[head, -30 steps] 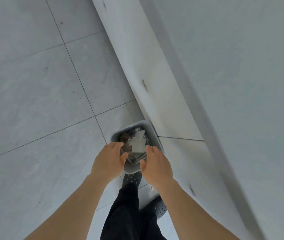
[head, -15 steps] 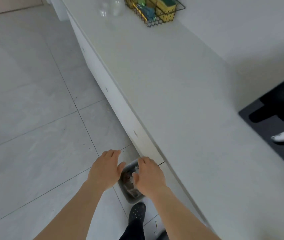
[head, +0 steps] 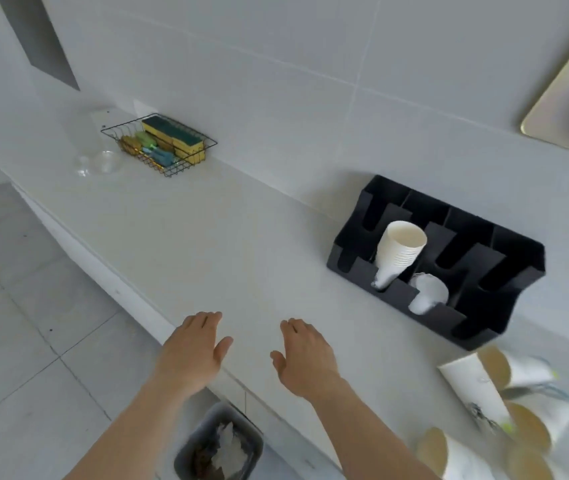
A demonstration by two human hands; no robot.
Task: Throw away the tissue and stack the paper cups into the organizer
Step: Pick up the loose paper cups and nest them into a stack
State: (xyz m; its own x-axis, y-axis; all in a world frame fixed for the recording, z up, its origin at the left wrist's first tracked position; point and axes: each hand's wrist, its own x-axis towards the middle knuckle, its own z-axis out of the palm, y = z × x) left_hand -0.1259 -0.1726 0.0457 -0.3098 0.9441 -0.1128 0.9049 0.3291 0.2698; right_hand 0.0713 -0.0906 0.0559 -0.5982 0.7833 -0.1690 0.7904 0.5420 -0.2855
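Both hands have risen from the bin mouth to counter height since a second ago, and nothing is held. Left hand (head: 195, 351): fingers spread flat, empty, over the counter's (head: 207, 237) front edge. Right hand (head: 305, 358): likewise splayed and empty, palm down above the worktop. Bin (head: 186, 455): one, grey, on the floor below the counter edge, with crumpled white tissue (head: 229, 445) and dark scraps inside. Organizer (head: 484, 292): one, black, several slotted compartments, against the wall at right. Stacked cups (head: 401, 251): one nested white stack in a front-left slot, long axis tilted, mouth up and toward the wall; roughly eight rims, blurred. A second white item (head: 427, 294) lies in the neighbouring slot; too blurred to name. Loose paper cups (head: 477, 393): about six, lying on their sides at the counter's lower right, brown-lined mouths mostly facing left; dark printing on one, not legible. Wire basket (head: 172, 168): one, far left, holding yellow-and-green sponges (head: 172, 135).
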